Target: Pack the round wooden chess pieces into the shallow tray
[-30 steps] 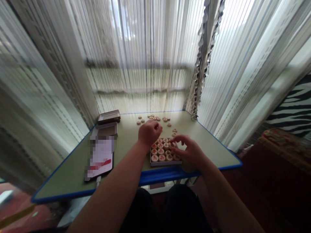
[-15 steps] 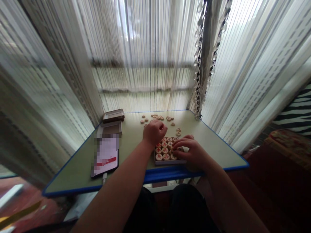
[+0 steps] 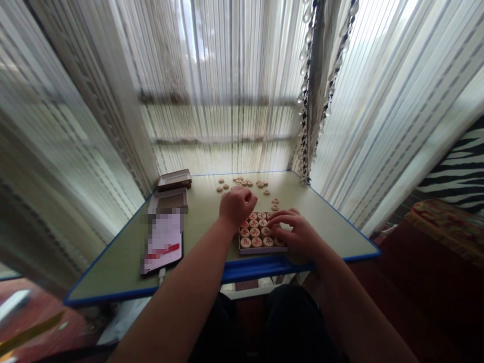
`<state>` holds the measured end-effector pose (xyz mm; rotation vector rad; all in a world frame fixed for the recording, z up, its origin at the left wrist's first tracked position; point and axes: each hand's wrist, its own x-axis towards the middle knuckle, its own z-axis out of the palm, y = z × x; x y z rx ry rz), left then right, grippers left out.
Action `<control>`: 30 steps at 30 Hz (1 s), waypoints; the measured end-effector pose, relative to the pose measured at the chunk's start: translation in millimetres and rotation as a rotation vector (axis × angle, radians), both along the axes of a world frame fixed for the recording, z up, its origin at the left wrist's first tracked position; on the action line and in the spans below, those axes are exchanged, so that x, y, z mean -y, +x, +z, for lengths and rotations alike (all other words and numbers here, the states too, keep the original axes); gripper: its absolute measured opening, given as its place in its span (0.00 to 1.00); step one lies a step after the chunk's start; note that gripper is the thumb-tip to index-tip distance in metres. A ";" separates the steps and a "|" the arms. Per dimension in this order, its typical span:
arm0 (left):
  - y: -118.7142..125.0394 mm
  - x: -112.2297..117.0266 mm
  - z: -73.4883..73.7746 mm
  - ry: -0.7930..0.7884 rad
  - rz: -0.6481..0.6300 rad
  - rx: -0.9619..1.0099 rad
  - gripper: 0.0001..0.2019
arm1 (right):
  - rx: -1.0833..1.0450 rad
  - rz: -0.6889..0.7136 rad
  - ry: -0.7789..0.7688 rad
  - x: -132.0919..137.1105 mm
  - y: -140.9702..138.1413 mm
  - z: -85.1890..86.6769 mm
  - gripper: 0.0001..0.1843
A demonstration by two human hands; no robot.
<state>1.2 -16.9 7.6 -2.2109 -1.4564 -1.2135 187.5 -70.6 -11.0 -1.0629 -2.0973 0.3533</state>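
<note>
Leaning over the tabletop, the person has both hands at the shallow box of round pieces, just below the middle of the frame. Half a second ago the right hand covered more of the box's right side; now its fingers are drawn back a little, and the dark-lettered third piece in the nearest row shows whole. Its thumb and forefinger are slightly apart over the right-hand pieces, though from where I stand I can't tell whether they hold one. The left hand stays curled in a loose fist over the box's far left corner; what may be inside it I can't see. That fist hides the corner pieces and some of the loose discs scattered beyond, while the right hand masks the box's right end. The loose discs' markings are too small to read. On the left, the tablet has its upper and left parts blurred into blocks, beneath an empty tray. Both forearms run off the bottom edge.
</note>
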 end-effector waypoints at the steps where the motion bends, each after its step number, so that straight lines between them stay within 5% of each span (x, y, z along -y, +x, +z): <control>1: -0.3 -0.1 -0.4 0.000 -0.002 -0.003 0.12 | -0.012 -0.039 0.005 -1.1 0.4 -1.1 0.07; 9: 0.1 -0.5 -2.1 -0.012 0.005 -0.010 0.12 | 0.008 -0.237 0.028 -12.4 2.8 -11.0 0.11; 30: -1.2 0.3 -2.8 -0.010 0.007 -0.021 0.12 | -0.004 -0.252 0.014 -21.8 2.5 -13.3 0.13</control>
